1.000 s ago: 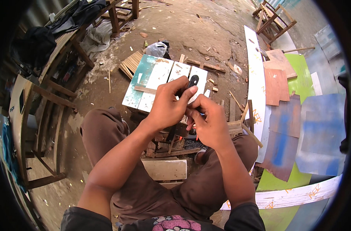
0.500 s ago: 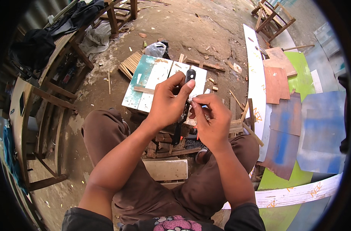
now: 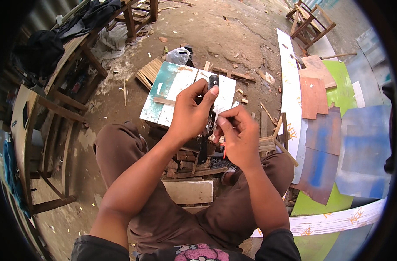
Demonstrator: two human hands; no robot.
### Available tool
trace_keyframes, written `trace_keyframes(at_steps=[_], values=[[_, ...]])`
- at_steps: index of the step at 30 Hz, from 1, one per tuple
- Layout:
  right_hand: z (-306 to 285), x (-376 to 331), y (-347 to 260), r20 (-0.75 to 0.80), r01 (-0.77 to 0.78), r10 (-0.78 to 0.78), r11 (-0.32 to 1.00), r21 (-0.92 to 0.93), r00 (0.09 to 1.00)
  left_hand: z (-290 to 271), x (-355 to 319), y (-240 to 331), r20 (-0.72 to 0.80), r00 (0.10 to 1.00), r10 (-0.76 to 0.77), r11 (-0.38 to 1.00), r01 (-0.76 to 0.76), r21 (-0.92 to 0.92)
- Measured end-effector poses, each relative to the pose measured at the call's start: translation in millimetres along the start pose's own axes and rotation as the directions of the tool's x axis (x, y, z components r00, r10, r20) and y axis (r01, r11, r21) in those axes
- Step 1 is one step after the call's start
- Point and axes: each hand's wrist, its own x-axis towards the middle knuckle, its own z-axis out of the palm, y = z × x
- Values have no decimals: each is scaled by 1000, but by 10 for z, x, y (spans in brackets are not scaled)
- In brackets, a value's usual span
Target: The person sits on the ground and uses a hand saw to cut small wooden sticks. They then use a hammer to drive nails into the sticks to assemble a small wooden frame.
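Gripping a black-handled tool (image 3: 212,85) upright in our left hand (image 3: 193,114), fingers wrapped tight about its handle, we work above our lap. Our right hand (image 3: 239,138) sits just beside it, fingertips pinched together at the tool's lower end; a thin red sliver (image 3: 224,150) shows under the palm. Beyond the hands lies a white and teal painted board (image 3: 172,91) on the dirt floor (image 3: 233,39), with painted panels (image 3: 359,143) to our right.

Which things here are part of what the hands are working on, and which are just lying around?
In use:
- left hand gripping a black-handled tool
- right hand pinching at the tool's middle, a thin red piece beneath it

Lying about:
- painted teal and white board
- wood scraps
- painted panels
- plastic bag
- wooden chair frame
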Motion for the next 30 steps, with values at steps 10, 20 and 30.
trace_keyframes(at_steps=[10,20,30], values=[[30,0,60,-66,418,-464,844,-336,884,8,-10,-2,18,1000,-3,999,4,-52],[53,36,29,23,350,-380,825,-444,925,27,-122,69,44,999,-20,1000,19,13],[-163,147,-103,117,-242,235,969,54,965,70,-119,-53,75,995,-66,995,71,-66]])
